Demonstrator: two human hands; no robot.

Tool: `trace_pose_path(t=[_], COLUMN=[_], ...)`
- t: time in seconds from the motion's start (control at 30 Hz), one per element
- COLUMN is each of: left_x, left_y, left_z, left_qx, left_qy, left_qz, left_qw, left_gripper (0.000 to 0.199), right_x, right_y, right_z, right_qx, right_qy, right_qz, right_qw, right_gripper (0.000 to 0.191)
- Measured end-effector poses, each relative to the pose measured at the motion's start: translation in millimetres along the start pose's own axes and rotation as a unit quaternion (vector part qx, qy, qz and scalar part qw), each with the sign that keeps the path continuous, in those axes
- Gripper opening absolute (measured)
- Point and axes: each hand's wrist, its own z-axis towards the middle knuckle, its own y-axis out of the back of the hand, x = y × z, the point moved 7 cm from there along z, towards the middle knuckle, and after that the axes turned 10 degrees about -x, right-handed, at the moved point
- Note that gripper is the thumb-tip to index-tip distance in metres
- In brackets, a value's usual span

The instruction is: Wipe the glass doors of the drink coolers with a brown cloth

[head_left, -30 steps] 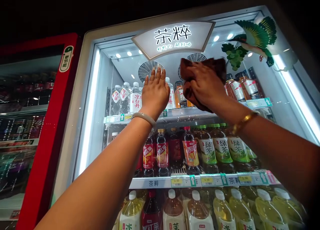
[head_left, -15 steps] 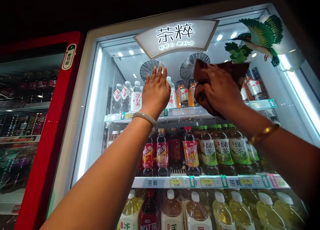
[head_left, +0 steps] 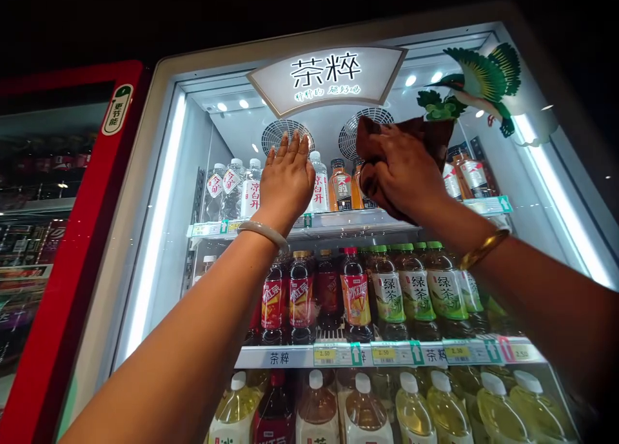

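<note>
My left hand (head_left: pixel 287 180) lies flat on the glass door of a lit drinks fridge (head_left: pixel 167 77), its fingers stretched upward and nothing in it. To its right, my right hand (head_left: pixel 403 167) presses a crumpled brown cloth (head_left: pixel 438 138) against the same glass, fingers over the cloth. Part of the cloth is hidden behind that hand. Above and between both hands is a fan-shaped white sign (head_left: pixel 326 80). A green bird sticker (head_left: pixel 483 83) is up and right of the cloth.
Bottles of water (head_left: pixel 233 189), red-labelled tea (head_left: pixel 302 296) and green tea (head_left: pixel 418 286) stand on shelves behind the glass. Pale yellow bottles (head_left: pixel 413 408) fill the lower shelf. A red-framed fridge (head_left: pixel 91 250) stands at the left.
The whole view has shifted, so the fridge and both hands appear a little further left. Both hands remain against the glass, the right one still with the cloth.
</note>
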Motion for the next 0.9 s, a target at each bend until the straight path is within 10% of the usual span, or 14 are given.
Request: trace_pose_path(t=[0.17,0.43,0.67,0.9], left_x=[-41.6,-118.0,-119.9,-120.5], left_y=[-12.9,-30.9,-29.8,-31.3], left_z=[2.8,10.8,8.2,7.2], left_qx=[-0.005,0.004,-0.003,-0.008], left_qy=[0.017,-0.061,-0.074,-0.083], left_qz=[-0.015,-0.035,-0.053,-0.044], left_qw=[1.0,0.998,0.996,0.996], left_gripper=[0.065,0.065,0.062,0.063], right_x=[21.5,-62.6,-46.1,-73.4], right_y=[-4.9,39.1,24.9,47.4], right_z=[-12.3,-21.2,-8.9,-30.7], right_qx=[0.032,-0.016,0.025,-0.042], right_qy=[0.057,-0.03,0.034,-0.072], right_qz=[0.031,-0.027,0.007,-0.032], right_qw=[0.997,0.999,0.999,0.996], right_gripper=[0.053,0.056,0.056,0.055])
